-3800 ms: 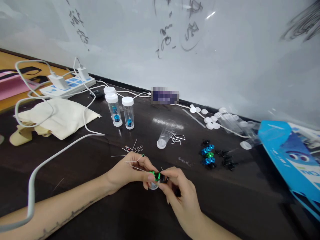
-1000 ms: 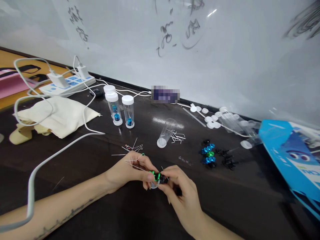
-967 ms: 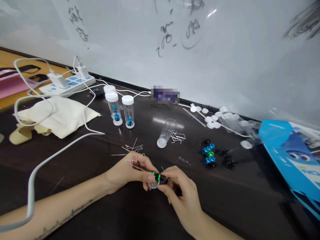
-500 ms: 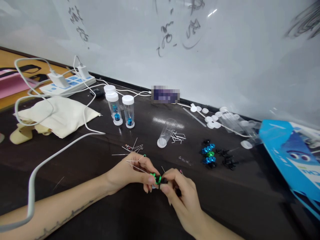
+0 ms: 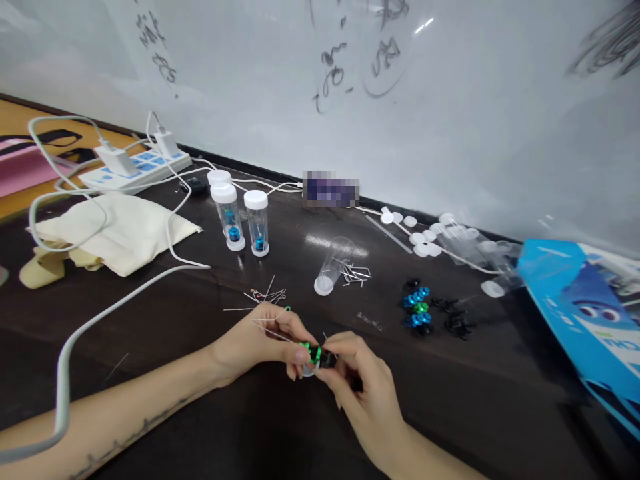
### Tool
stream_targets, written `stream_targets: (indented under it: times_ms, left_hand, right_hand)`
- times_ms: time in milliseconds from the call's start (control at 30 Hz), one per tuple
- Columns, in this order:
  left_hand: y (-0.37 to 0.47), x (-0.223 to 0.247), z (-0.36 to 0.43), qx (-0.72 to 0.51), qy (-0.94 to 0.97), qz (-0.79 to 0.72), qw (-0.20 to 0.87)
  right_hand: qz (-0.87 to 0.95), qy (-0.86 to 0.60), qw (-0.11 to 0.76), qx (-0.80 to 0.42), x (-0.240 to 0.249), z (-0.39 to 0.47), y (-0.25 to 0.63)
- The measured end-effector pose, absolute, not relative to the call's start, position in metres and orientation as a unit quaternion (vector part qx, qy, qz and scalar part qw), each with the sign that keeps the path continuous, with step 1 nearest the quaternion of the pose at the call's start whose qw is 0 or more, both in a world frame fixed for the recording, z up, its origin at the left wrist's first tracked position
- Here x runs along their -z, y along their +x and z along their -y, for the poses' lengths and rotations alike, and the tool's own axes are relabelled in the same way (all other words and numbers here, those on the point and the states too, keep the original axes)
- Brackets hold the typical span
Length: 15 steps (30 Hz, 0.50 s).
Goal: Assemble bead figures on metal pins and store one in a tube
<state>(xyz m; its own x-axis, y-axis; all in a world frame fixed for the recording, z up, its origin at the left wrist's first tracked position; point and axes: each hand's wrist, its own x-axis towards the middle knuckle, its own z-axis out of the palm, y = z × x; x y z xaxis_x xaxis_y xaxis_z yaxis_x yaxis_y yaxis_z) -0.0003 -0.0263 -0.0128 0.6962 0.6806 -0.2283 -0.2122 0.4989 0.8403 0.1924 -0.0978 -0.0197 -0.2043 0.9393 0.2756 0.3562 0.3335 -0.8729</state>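
Note:
My left hand is closed, pinching a small green-and-black spool-like part between thumb and fingers. A thin bent wire with a green ring at its end runs out from under the same thumb. At the part's right end, my right hand has its thumb and fingertips closed around a black piece that meets the green section. Whether the two are joined cannot be seen. Below them, a pale round edge shows, partly hidden by the fingers.
Capped clear tubes with blue parts stand at the back left. A clear tube lies beside bent metal pins. Blue, green and black parts sit to the right, near a blue bag. A white cable crosses the left side.
My right hand has shifted slightly left and its fingers have moved on the black piece. More of the pale round edge shows beneath the part. My left hand has barely moved.

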Motion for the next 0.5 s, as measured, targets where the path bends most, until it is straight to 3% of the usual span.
stream_targets:
  times_ms: [500]
  left_hand:
    - [-0.0001, 0.0131, 0.0268, -0.266, 0.415, -0.274, 0.826]
  right_hand:
    - [0.7, -0.473, 0.405, -0.351, 0.0181, 0.0979, 0.1927]
